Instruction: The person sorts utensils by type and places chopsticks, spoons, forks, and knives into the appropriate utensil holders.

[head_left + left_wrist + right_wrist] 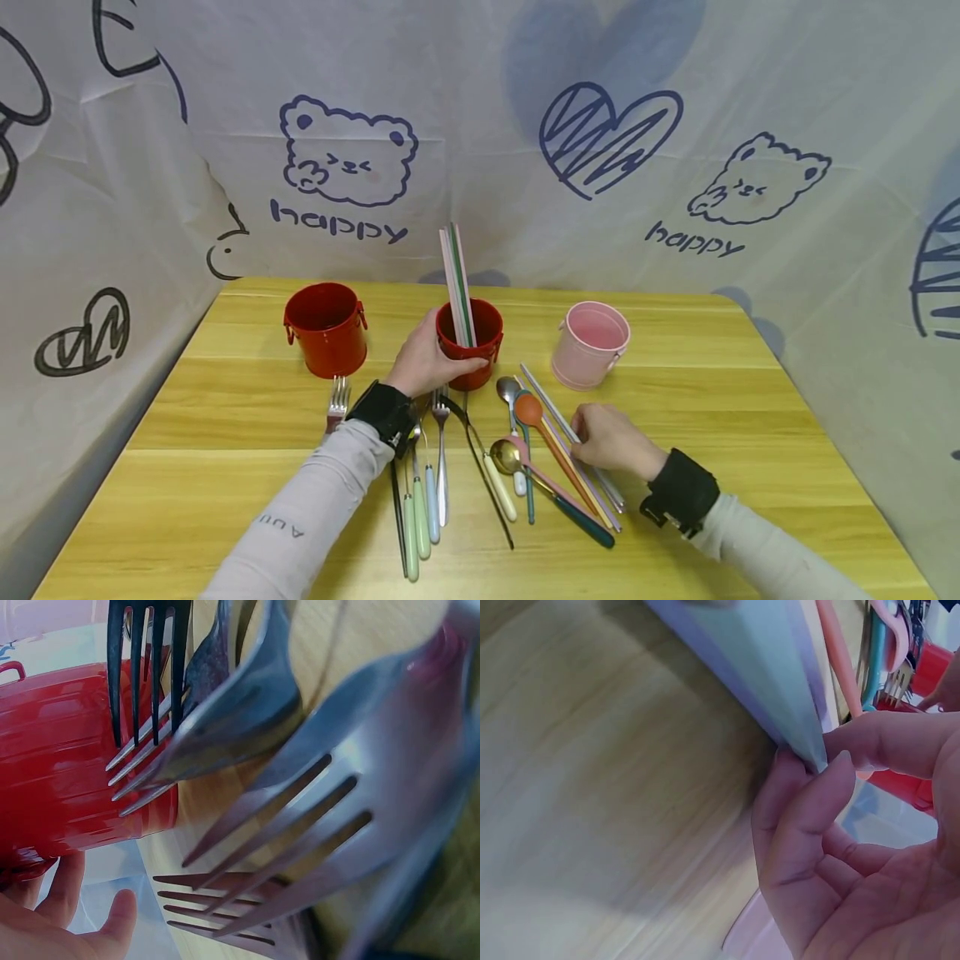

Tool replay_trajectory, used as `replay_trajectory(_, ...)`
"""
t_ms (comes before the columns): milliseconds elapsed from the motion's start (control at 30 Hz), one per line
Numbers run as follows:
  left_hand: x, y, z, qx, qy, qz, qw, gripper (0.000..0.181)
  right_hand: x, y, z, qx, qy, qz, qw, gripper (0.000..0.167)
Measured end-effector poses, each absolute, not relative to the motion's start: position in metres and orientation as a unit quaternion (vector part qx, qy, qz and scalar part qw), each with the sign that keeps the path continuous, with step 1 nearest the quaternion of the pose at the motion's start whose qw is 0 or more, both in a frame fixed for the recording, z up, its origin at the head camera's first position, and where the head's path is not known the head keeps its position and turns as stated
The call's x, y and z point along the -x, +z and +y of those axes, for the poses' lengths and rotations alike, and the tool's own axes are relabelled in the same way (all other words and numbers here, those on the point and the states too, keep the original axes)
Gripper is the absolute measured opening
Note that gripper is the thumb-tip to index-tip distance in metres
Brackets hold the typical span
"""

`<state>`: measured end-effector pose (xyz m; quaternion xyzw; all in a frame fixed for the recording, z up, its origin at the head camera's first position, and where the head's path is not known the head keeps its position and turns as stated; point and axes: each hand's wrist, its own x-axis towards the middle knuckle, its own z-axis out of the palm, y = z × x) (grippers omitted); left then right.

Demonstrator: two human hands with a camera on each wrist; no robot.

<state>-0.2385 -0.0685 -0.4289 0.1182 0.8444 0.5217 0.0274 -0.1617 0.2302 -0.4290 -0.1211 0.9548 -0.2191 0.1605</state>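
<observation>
My left hand (429,360) holds the middle red bucket (474,371), its thumb lying across the front and the other fingers at the left side. Several pink, white and green chopsticks (457,287) stand in that bucket, leaning slightly left. My right hand (609,437) is low over the table, pinching pale chopsticks (780,682) between thumb and fingers; how many are held cannot be told. Beside it lie an orange spoon (529,409), a gold-bowled spoon (507,456) with a dark green handle, and a grey-bowled spoon (507,387).
Another red bucket (327,333) stands at the left, and a pink bucket (590,346) stands behind my right hand. Several forks (441,450) with metal, blue or green handles lie below my left wrist. One fork (339,396) is partly hidden by the left forearm.
</observation>
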Motion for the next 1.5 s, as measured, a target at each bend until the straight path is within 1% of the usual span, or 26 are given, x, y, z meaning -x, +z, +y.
replay_trajectory(200, 0.239, -0.430, -0.069, -0.117, 0.519, 0.846, 0.027, 0.089, 0.161, -0.427, 0.231, 0.123, -0.241, 0.948, 0.169, 0.015)
replay_trajectory(400, 0.240, -0.431, -0.069, -0.120, 0.521, 0.845, 0.024, 0.088, 0.160, -0.422, 0.230, 0.128, -0.263, 0.943, 0.161, 0.017)
replay_trajectory(600, 0.240, -0.432, -0.069, -0.122, 0.522, 0.844, 0.021, 0.088, 0.161, -0.415, 0.230, 0.150, -0.281, 0.939, 0.132, 0.019)
replay_trajectory(800, 0.242, -0.433, -0.070, -0.126, 0.522, 0.843, 0.019, 0.089, 0.162, -0.411, 0.229, 0.155, -0.308, 0.931, 0.121, 0.018)
replay_trajectory(1167, 0.241, -0.432, -0.069, -0.126, 0.522, 0.843, 0.020, 0.088, 0.168, -0.409, 0.224, 0.163, -0.341, 0.922, 0.084, 0.018)
replay_trajectory(1500, 0.241, -0.433, -0.070, -0.124, 0.520, 0.845, 0.021, 0.088, 0.177, -0.402, 0.209, 0.189, -0.388, 0.902, 0.015, 0.015)
